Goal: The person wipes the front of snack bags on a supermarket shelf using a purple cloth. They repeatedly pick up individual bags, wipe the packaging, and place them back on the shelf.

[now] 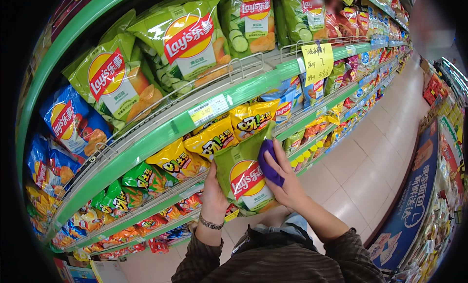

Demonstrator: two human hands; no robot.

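A green bag of potato chips is held up in front of me, printed side toward me. My left hand grips its left edge, the thumb along the side and the other fingers hidden behind it. On the bag's right edge, my right hand presses a folded purple cloth against the packet. Matching green chip bags stand in a row behind the wire rail of the shelf above. Small yellow snack bags lie on the shelf just behind the held one.
Green-edged shelves curve along my left, with a wire rail on the upper one. A handwritten yellow sign hangs from the shelf edge. The tiled aisle runs off to the right, beside a blue-sided display stand.
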